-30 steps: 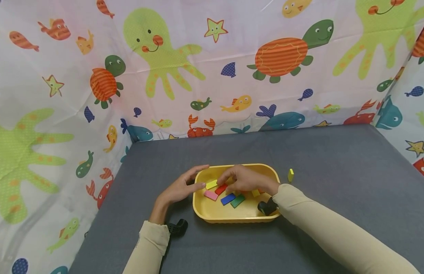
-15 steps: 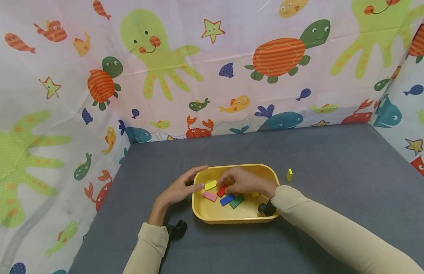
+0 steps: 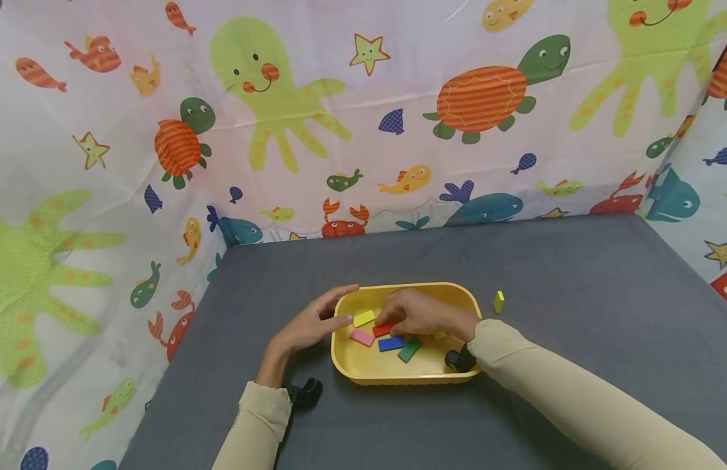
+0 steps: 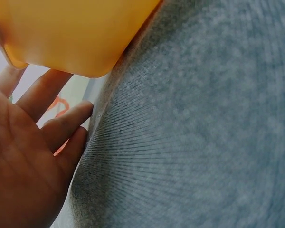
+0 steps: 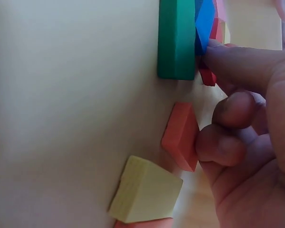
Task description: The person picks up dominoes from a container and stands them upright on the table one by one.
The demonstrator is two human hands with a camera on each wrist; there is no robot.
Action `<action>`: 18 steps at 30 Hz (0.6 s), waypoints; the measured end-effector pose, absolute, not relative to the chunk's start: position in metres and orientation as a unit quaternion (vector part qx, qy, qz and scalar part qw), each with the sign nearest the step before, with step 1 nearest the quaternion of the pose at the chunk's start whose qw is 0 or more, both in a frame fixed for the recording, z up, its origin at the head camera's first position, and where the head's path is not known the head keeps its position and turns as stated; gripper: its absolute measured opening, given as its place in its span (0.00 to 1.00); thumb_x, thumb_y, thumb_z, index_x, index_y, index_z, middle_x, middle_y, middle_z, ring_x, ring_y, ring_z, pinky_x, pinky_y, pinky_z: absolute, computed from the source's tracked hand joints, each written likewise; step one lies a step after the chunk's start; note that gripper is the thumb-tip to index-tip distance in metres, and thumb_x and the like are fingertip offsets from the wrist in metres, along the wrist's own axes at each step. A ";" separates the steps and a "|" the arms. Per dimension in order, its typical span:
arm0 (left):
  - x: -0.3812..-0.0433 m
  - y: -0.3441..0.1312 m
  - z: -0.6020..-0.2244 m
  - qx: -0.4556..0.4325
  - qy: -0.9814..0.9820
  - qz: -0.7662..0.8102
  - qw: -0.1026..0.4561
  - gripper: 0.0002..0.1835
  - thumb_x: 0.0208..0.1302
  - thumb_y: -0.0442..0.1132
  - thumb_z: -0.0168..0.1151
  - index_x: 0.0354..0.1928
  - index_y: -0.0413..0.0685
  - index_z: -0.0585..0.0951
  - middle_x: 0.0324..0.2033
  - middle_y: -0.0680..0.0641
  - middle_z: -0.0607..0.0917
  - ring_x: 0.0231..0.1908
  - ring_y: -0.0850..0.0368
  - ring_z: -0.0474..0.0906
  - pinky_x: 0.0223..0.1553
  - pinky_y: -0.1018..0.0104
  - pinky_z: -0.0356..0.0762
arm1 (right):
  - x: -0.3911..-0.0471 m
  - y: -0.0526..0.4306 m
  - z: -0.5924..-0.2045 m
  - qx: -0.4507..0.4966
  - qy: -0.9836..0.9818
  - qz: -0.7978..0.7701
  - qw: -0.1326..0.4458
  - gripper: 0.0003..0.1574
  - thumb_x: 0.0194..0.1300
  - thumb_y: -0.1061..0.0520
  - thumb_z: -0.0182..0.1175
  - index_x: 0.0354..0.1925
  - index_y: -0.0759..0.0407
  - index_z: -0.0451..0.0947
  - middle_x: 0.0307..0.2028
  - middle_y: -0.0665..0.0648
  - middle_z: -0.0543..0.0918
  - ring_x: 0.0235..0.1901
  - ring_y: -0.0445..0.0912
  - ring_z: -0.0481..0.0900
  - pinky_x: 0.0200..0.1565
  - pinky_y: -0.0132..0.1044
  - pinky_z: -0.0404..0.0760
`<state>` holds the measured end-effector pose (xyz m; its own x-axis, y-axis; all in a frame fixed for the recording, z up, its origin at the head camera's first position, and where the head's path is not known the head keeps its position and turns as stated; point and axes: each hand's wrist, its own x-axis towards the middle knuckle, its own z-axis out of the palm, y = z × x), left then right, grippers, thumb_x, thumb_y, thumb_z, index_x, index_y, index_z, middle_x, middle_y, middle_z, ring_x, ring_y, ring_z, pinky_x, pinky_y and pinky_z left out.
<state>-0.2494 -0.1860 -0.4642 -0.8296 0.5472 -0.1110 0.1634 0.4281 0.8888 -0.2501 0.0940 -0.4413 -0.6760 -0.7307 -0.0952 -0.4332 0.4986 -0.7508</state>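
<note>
My right hand [image 3: 419, 312] reaches into a yellow plastic tray [image 3: 399, 377], its thumb and index finger pinching a red block [image 3: 383, 330]. Just in front of that block lie a blue block [image 3: 391, 344] and a green block [image 3: 409, 350]. To the left are a pink block [image 3: 362, 337] and a yellow block [image 3: 364, 318]. The right wrist view shows an orange-red block [image 5: 182, 135] and a pale yellow block [image 5: 147, 190] below the curled fingers. My left hand [image 3: 307, 326] rests against the tray's left end, fingers extended outside and thumb over the rim.
A small yellow block [image 3: 499, 301] stands upright on the grey cloth [image 3: 545, 274], right of the tray. A curtain [image 3: 399, 85] printed with sea animals closes off the back and sides. Black wrist cameras sit on both wrists; the right one [image 3: 459, 359] hangs inside the tray.
The red block has turned from slanting to nearly level under my right fingers. The blue block beside it has also turned more level. My left hand stays at the tray's end.
</note>
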 end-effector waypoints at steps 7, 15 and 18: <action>-0.249 -0.186 -0.464 0.210 0.824 0.488 0.198 0.32 0.72 0.48 0.62 0.74 0.74 0.65 0.71 0.54 0.72 0.65 0.49 0.73 0.68 0.43 0.71 | -0.251 0.095 -0.441 -0.353 0.836 -0.362 0.212 0.19 0.63 0.67 0.68 0.52 0.55 0.88 0.44 0.51 0.86 0.44 0.44 0.80 0.58 0.41 0.81; -0.249 -0.184 -0.464 0.213 0.824 0.488 0.195 0.32 0.72 0.44 0.62 0.75 0.72 0.65 0.71 0.54 0.72 0.64 0.49 0.73 0.68 0.43 0.71 | -0.251 0.094 -0.441 -0.362 0.843 -0.339 0.209 0.19 0.63 0.66 0.69 0.52 0.54 0.88 0.44 0.51 0.86 0.44 0.44 0.80 0.55 0.36 0.81; -0.249 -0.185 -0.464 0.213 0.824 0.488 0.197 0.32 0.72 0.46 0.62 0.75 0.72 0.65 0.71 0.54 0.72 0.65 0.49 0.73 0.68 0.44 0.72 | -0.250 0.094 -0.440 -0.364 0.849 -0.325 0.204 0.19 0.63 0.65 0.69 0.52 0.54 0.88 0.43 0.50 0.85 0.43 0.44 0.79 0.53 0.36 0.81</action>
<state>-0.2488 -0.1845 -0.4636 -0.8320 0.5423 -0.1166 0.1587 0.4341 0.8868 -0.2496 0.0936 -0.4401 -0.6518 -0.7505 -0.1093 -0.4852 0.5234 -0.7005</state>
